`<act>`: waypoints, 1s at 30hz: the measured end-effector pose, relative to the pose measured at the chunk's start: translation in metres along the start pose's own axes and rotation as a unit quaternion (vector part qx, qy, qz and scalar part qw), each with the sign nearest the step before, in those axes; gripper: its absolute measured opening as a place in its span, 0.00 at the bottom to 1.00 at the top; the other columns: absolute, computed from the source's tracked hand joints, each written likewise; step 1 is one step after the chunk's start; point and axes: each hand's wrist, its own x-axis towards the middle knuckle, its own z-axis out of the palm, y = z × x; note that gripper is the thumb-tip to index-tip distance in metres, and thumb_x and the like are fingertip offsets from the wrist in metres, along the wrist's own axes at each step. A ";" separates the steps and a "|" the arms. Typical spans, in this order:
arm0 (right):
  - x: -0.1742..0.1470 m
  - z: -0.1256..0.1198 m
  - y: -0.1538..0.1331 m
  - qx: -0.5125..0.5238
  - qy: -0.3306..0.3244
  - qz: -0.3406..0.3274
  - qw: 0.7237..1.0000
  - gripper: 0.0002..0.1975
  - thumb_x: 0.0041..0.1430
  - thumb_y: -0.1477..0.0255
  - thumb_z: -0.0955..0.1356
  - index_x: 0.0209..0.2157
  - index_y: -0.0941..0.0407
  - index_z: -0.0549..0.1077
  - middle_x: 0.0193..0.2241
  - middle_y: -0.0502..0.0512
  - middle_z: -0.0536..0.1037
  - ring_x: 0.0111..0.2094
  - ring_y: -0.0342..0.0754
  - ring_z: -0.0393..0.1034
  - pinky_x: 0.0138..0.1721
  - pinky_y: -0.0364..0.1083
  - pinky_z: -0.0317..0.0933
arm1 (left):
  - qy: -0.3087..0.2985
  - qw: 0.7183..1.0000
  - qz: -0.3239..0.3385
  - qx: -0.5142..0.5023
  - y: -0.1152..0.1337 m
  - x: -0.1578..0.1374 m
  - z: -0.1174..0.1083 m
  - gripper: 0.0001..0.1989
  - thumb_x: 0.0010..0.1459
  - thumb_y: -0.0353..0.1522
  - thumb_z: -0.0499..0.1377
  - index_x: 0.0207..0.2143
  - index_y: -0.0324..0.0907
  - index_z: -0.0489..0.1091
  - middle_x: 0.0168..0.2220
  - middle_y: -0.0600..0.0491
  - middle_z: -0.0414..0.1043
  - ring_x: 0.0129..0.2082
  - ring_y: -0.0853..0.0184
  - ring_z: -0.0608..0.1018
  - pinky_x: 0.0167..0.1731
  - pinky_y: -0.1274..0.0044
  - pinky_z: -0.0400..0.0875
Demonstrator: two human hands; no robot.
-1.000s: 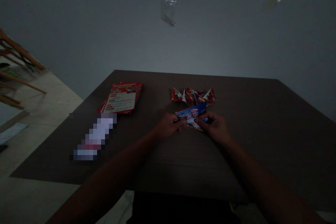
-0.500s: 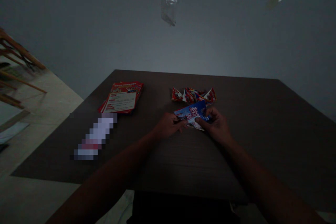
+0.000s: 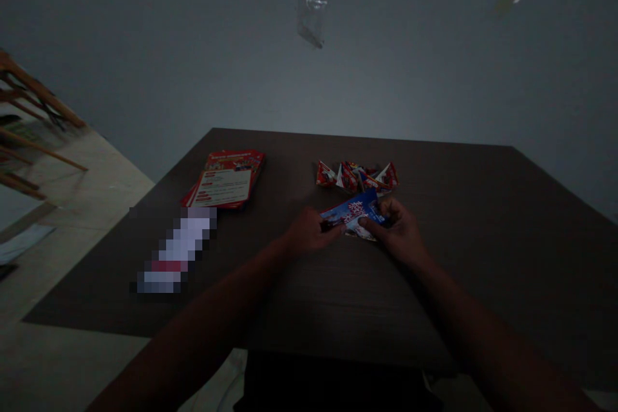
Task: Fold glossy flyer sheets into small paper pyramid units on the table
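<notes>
Between my hands is a blue printed paper sheet point(image 3: 355, 211) with red and white lettering, its lower part pale and partly under my fingers. My left hand point(image 3: 311, 230) is closed on its left edge, thumb along the lower side. Gripping the right side, my right hand point(image 3: 396, 226) presses its thumb on the front of the sheet. Just behind the sheet lie several folded red, white and blue paper pieces point(image 3: 347, 175) in a row with pointed corners. The dim light hides fine folds.
A stack of red printed leaflets point(image 3: 226, 180) lies on the dark wooden table point(image 3: 483, 219) to the left. Nearer me is a blurred-out bright oblong object point(image 3: 181, 251). A wall point(image 3: 309, 90) stands behind the table, and wooden furniture point(image 3: 38, 103) is at far left.
The upper edge of the blue sheet has tipped slightly down. My left thumb has shifted a little along the lower edge; my right hand has barely moved.
</notes>
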 end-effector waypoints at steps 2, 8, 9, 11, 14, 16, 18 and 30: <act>0.000 0.000 -0.001 0.008 -0.003 0.007 1.000 0.20 0.46 0.63 0.71 0.24 0.53 0.53 0.22 0.45 0.56 0.23 0.42 0.52 0.25 0.42 0.50 | 0.000 0.999 0.030 0.019 -0.001 0.001 0.000 0.18 0.56 0.43 0.52 0.29 0.36 0.71 0.17 0.58 0.62 0.17 0.75 0.63 0.19 0.82 0.56; 0.001 0.001 -0.001 0.016 -0.006 0.011 1.000 0.21 0.45 0.63 0.71 0.24 0.53 0.53 0.22 0.44 0.55 0.23 0.42 0.51 0.25 0.42 0.50 | -0.008 0.997 0.047 0.063 -0.001 0.001 -0.001 0.19 0.57 0.43 0.50 0.28 0.37 0.70 0.17 0.57 0.61 0.16 0.75 0.63 0.20 0.80 0.56; 0.001 0.001 0.000 0.019 -0.005 0.010 1.000 0.21 0.45 0.63 0.71 0.24 0.53 0.53 0.22 0.44 0.55 0.23 0.42 0.51 0.25 0.42 0.51 | -0.008 0.996 0.049 0.071 -0.001 0.001 -0.001 0.19 0.57 0.43 0.50 0.28 0.37 0.70 0.16 0.57 0.61 0.16 0.75 0.62 0.20 0.80 0.56; 0.001 0.001 0.001 0.028 -0.010 0.008 1.000 0.21 0.45 0.63 0.71 0.24 0.52 0.53 0.22 0.44 0.55 0.23 0.42 0.51 0.25 0.42 0.51 | -0.002 0.994 0.058 0.089 -0.001 0.001 0.000 0.19 0.58 0.43 0.50 0.28 0.37 0.71 0.16 0.57 0.61 0.17 0.74 0.63 0.22 0.79 0.58; 0.001 0.001 0.000 0.028 -0.020 0.007 0.999 0.20 0.46 0.63 0.71 0.24 0.52 0.53 0.22 0.44 0.55 0.23 0.42 0.51 0.25 0.42 0.51 | -0.002 0.992 0.057 0.111 -0.003 0.001 0.001 0.20 0.58 0.44 0.49 0.29 0.37 0.71 0.17 0.56 0.62 0.17 0.73 0.64 0.24 0.78 0.58; 0.001 0.000 -0.002 0.024 -0.025 0.011 0.999 0.20 0.46 0.63 0.71 0.24 0.53 0.53 0.21 0.44 0.55 0.23 0.42 0.51 0.25 0.42 0.50 | -0.004 0.990 0.062 0.126 -0.004 0.001 0.002 0.21 0.59 0.44 0.48 0.29 0.38 0.71 0.18 0.55 0.64 0.18 0.72 0.65 0.25 0.78 0.59; 0.001 0.000 -0.004 0.016 -0.025 0.015 0.999 0.20 0.46 0.62 0.71 0.24 0.53 0.53 0.21 0.44 0.55 0.23 0.42 0.51 0.24 0.42 0.50 | -0.006 0.988 0.068 0.135 -0.004 0.001 0.002 0.21 0.59 0.44 0.48 0.29 0.38 0.71 0.19 0.55 0.64 0.19 0.71 0.66 0.26 0.77 0.58; 0.001 0.000 -0.007 0.137 -0.019 0.077 0.987 0.23 0.42 0.63 0.74 0.36 0.50 0.60 0.27 0.47 0.72 0.26 0.46 0.67 0.29 0.46 0.62 | 0.004 0.995 0.026 0.101 0.002 -0.001 0.004 0.20 0.60 0.43 0.46 0.31 0.39 0.71 0.24 0.53 0.70 0.26 0.68 0.71 0.35 0.76 0.63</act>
